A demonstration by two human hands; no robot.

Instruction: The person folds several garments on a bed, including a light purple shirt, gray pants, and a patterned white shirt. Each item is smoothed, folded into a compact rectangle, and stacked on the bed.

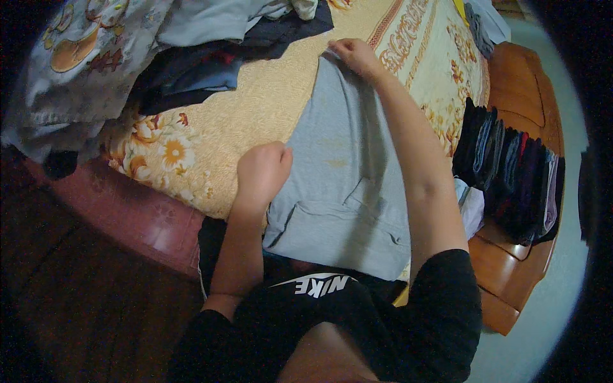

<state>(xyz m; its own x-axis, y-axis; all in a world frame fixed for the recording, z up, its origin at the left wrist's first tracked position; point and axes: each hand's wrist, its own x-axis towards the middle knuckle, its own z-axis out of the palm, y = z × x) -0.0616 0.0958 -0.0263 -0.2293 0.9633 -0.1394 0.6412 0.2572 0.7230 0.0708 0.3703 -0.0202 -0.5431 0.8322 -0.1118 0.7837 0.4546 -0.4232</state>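
Observation:
A light grey knit garment [330, 143] lies lengthwise on the bed in front of me, folded narrower towards its far end, with a bunched or turned-over part near my body. My right hand [352, 55] pinches its far tip. At the garment's left edge, about midway along, my left hand [266, 172] is closed into a loose fist; whether cloth is caught in its fingers cannot be made out. Faint yellowish marks show on the grey fabric.
Beneath lies a yellow floral bedcover [258, 110]. Dark and blue clothes [191, 76] and a grey printed cloth [91, 81] are heaped at the upper left. Folded dark clothes [507, 177] stand in a row on the brown wooden bed end [522, 91] at right.

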